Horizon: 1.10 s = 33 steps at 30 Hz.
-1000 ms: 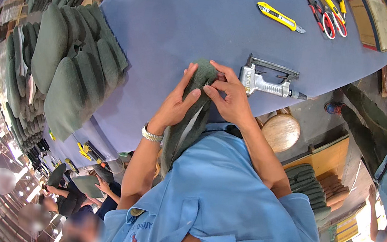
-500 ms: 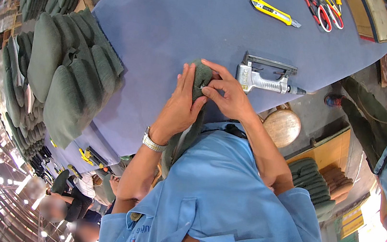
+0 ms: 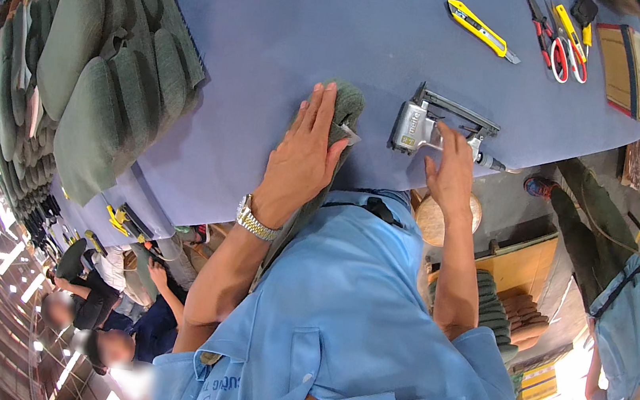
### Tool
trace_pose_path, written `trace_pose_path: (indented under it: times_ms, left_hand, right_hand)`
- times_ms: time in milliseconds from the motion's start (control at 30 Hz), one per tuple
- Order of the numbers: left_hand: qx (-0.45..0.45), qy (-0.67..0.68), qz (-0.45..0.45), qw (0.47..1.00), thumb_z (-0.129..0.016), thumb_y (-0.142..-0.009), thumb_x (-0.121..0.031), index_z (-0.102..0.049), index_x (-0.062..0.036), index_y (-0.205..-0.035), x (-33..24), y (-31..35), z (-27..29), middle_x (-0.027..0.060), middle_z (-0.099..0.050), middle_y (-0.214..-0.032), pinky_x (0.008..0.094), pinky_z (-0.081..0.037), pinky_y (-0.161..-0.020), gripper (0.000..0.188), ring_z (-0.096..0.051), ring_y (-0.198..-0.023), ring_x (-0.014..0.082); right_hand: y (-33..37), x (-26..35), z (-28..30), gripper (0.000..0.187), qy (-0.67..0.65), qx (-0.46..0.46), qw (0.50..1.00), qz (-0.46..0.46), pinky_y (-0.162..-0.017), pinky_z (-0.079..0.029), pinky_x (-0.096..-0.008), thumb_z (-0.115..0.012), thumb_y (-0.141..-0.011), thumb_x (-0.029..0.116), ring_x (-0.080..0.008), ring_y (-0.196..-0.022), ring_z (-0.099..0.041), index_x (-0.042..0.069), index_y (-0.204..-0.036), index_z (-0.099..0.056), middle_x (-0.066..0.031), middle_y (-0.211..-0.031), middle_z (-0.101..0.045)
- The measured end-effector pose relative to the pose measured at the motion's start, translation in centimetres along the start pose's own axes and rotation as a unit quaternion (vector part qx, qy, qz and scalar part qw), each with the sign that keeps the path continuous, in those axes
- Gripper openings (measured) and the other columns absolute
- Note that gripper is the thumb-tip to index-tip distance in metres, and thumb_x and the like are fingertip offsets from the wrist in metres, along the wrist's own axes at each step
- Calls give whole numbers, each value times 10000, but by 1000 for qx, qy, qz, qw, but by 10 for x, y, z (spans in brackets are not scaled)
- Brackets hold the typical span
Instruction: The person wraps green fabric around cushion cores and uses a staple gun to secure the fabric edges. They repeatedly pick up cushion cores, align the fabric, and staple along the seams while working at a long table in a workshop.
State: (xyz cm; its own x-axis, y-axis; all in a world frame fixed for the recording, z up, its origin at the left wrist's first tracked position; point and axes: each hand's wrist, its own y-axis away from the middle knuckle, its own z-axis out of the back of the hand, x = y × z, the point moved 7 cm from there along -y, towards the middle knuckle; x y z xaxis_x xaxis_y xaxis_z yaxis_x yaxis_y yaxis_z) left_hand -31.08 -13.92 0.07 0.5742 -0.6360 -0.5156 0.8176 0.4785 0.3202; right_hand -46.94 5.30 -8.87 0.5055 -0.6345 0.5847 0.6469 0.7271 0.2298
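Note:
A long dark green fabric-covered pad [image 3: 348, 98] lies at the table's near edge, running back toward my body, with a small whitish piece showing at its right side. My left hand [image 3: 304, 150] rests flat along it, fingers straight and pressing it down. To the right, my right hand [image 3: 452, 168] is at the silver pneumatic staple gun [image 3: 418, 126]. Its fingers are apart and reach over the handle without being wrapped round it. The staple gun lies on its side, a hose fitting at its right end.
On the blue-covered table [image 3: 278, 19] lie a yellow box cutter [image 3: 481, 29], red-handled scissors [image 3: 565, 58] and pliers [image 3: 540, 23]. Stacked green pads [image 3: 123, 80] stand at the left. A round wooden stool [image 3: 433, 220] is beyond the near edge. Another person [image 3: 617, 316] stands at right.
My right hand has left the pad's end and moved right to the staple gun. My left hand has flattened onto the pad. The whole view has shifted slightly.

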Motion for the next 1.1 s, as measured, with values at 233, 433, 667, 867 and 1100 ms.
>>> trace_pose_path:
  times_ms: [233, 433, 667, 867, 1100]
  left_hand:
    - [10, -16, 30, 999, -578, -1032, -278, -184, -77, -1637, -1, 0, -4, 275, -324, -1626, 531, -484, -1074, 750, -433, -1411, 498]
    - [4, -10, 34, 999, -599, -1016, -241, -165, -100, -1643, 0, -1, -9, 261, -324, -1633, 503, -497, -1072, 776, -421, -1428, 485]
    - [-5, 4, 27, 1000, -640, -931, -126, -186, -126, -1646, 5, 2, -11, 216, -327, -1646, 531, -494, -1082, 847, -431, -1429, 481]
    - [17, 4, 49, 999, -644, -910, -96, -186, -127, -1647, 3, -1, -6, 197, -309, -1661, 521, -510, -1068, 868, -428, -1441, 458]
    - [34, 16, 59, 998, -655, -891, -78, -190, -113, -1645, 5, -4, -5, 183, -295, -1671, 518, -516, -1060, 887, -401, -1463, 450]
  right_hand:
    - [-39, -12, -26, 872, 69, 108, 991, 34, -1004, -488, -490, -807, -722, 55, -408, -1189, -584, 131, -1507, -435, -202, -1283, -612]
    - [-6, 65, 38, 778, -265, 108, 956, 70, -959, -532, -463, -818, -707, 99, -391, -1146, -656, 101, -1441, -560, -196, -1254, -679]
    - [11, 117, 52, 629, -345, 78, 926, 135, -872, -533, -356, -811, -740, 100, -295, -1011, -691, 35, -1347, -657, -165, -1134, -689]
    - [8, 122, 46, 635, -326, 86, 935, 112, -846, -542, -359, -813, -745, 94, -296, -982, -703, 34, -1355, -649, -170, -1120, -699]
    - [2, 126, 44, 660, -307, 107, 940, 103, -888, -550, -378, -813, -737, 108, -338, -1023, -702, 46, -1368, -628, -181, -1170, -702]
